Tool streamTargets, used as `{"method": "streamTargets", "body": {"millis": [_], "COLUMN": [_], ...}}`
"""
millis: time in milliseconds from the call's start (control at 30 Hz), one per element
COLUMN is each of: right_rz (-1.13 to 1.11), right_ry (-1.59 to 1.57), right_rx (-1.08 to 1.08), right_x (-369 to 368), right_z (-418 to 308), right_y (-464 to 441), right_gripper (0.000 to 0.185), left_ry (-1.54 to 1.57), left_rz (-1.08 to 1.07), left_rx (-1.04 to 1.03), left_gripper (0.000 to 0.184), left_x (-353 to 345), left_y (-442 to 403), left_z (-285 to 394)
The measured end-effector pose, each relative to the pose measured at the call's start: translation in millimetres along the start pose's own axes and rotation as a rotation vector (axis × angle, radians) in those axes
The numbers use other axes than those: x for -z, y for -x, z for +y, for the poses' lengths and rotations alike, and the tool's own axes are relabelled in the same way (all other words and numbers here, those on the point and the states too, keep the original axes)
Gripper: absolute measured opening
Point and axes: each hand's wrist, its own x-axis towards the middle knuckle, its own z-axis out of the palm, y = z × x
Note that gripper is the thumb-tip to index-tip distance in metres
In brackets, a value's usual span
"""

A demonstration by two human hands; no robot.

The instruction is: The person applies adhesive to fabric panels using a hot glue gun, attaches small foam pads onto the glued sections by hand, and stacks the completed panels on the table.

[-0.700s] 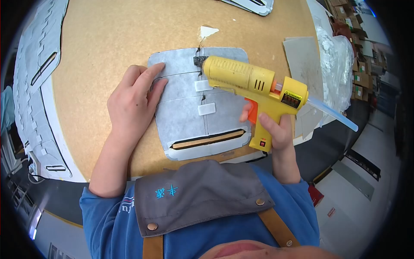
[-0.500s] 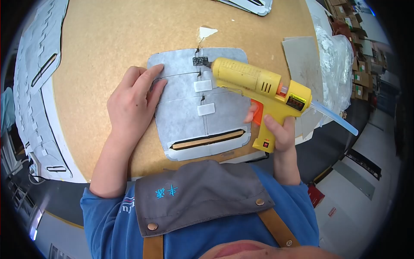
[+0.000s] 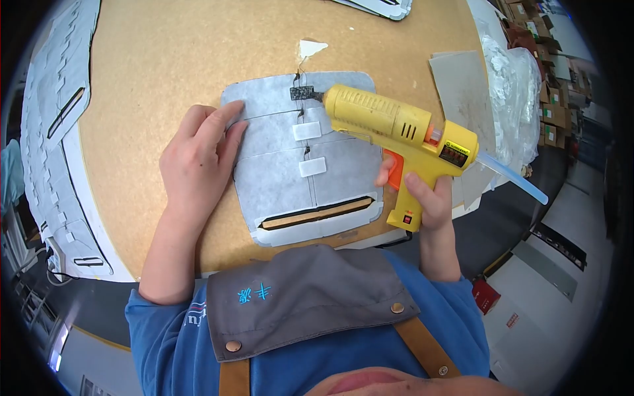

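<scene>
My right hand (image 3: 429,201) is wrapped round the handle of a yellow hot glue gun (image 3: 380,115), with a finger at its orange trigger. A translucent glue stick (image 3: 512,177) sticks out of the gun's back. The dark nozzle meets a black patch (image 3: 302,93) near the top of a grey fabric-like panel (image 3: 274,185). Below that patch, two white pads (image 3: 307,131) sit along a thin wire running down the panel. A slot edged in black crosses the panel's lower end. My left hand (image 3: 198,155) rests at the panel's upper left edge, thumb and forefinger apart.
Similar grey panels (image 3: 49,125) lie overlapping at the table's left side, and part of another (image 3: 386,6) shows at the far edge. A white scrap (image 3: 312,48) lies beyond the panel. Grey sheets (image 3: 462,89) and clear plastic bags (image 3: 515,99) are at the right.
The whole view has shifted slightly, moving the panel and my left hand a little left in the picture. The glue gun's nozzle stays at the black patch.
</scene>
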Motion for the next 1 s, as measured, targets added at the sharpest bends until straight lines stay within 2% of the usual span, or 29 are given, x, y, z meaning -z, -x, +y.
{"method": "streamTargets", "body": {"millis": [100,167,200,267,300,333,367,400,433,467,533,600,667,800,867,900,933,1000], "right_rz": [-0.014,0.059,0.051,-0.018,-0.026,-0.031,-0.042,0.058,0.161,0.157,0.294,0.375,0.564,0.659,0.717,0.689,0.694,0.818], "right_ry": [0.021,0.044,0.035,-0.367,-0.549,-0.728,-0.740,-0.803,-0.861,-0.866,-0.746,-0.695,-0.641,-0.583,-0.356,-0.262,-0.266,0.556], "right_rx": [0.008,-0.057,-0.056,0.030,0.110,0.187,0.185,0.242,0.300,0.303,0.384,0.383,0.301,0.166,-0.013,-0.088,-0.079,-0.514], "right_x": [2,5,11,32,37,43,51,61,72,83,105,115,116,106,116,115,118,124], "right_z": [2,1,5,20,25,28,29,28,28,28,33,35,33,20,19,14,8,-4], "right_y": [2,5,7,11,10,10,11,14,17,19,24,32,37,48,60,67,72,83], "right_gripper": [0.046,0.054,0.054,0.058,0.055,0.053,0.053,0.053,0.052,0.052,0.050,0.048,0.049,0.051,0.052,0.045,0.045,0.038], "left_ry": [0.129,0.858,0.846,2.112,2.177,2.159,2.158,2.159,2.225,2.219,2.133,2.120,2.045,1.954,1.747,1.745,1.632,1.520], "left_rz": [0.032,-0.148,-0.145,-0.360,-0.389,-0.378,-0.340,-0.305,-0.340,-0.339,-0.344,-0.356,-0.418,-0.507,-0.593,-0.599,-0.603,-0.613], "left_rx": [0.060,0.392,0.394,0.620,0.565,0.570,0.637,0.699,0.675,0.670,0.783,0.778,0.786,0.716,0.704,0.695,0.709,0.713], "left_gripper": [0.020,0.031,0.031,0.050,0.063,0.063,0.064,0.065,0.067,0.067,0.069,0.067,0.058,0.048,0.045,0.045,0.046,0.047], "left_x": [5,14,17,24,18,18,18,18,14,17,20,22,26,26,32,35,39,42], "left_y": [1,3,3,1,3,3,2,2,4,4,2,2,0,2,-1,-2,-3,0], "left_z": [2,-3,-6,-17,-23,-19,-13,-10,-16,-15,-9,-6,0,5,13,20,30,40]}}
